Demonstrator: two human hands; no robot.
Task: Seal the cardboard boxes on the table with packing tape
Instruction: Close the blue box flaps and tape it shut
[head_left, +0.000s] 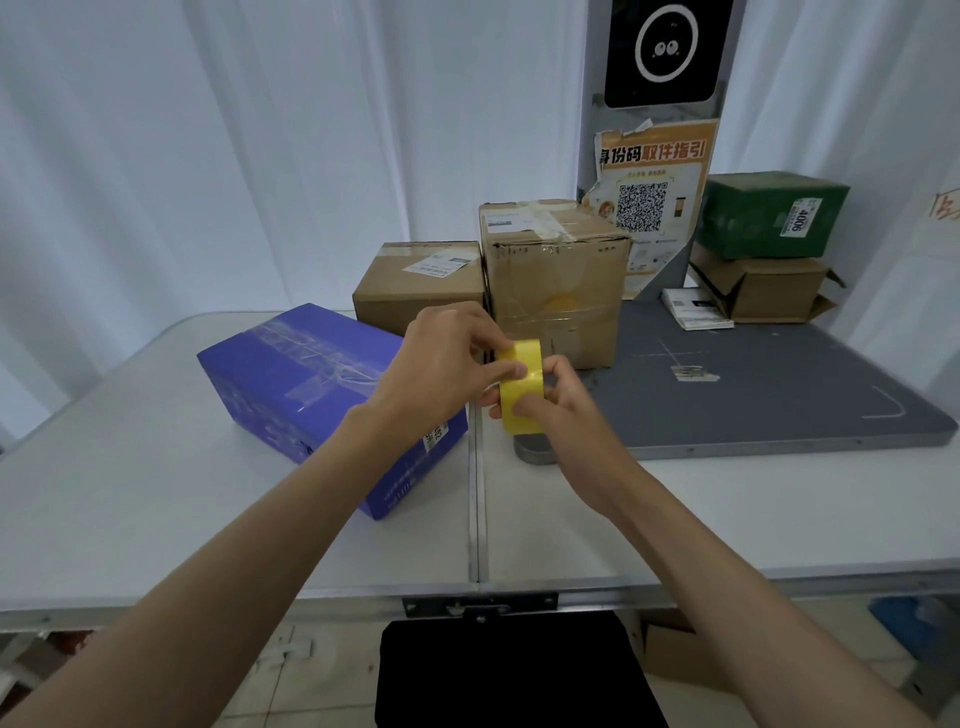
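A yellow roll of packing tape (521, 395) is held above the table's middle seam. My right hand (558, 402) grips the roll from the right side. My left hand (447, 358) pinches at the roll's upper edge with thumb and forefinger. Left of the hands lies a purple box (306, 374) with clear tape across its top. Behind the hands stand a low brown cardboard box (415, 286) with a label and a taller brown cardboard box (556, 270) wrapped with clear tape.
A white folding table (156, 493) carries the boxes. A dark grey mat (753, 395) covers its right rear. On it stand a green box (769, 213) atop a brown carton (769, 291) and a small white booklet (696, 309). A grey round object (535, 452) sits under the roll. A black stool (514, 670) stands below.
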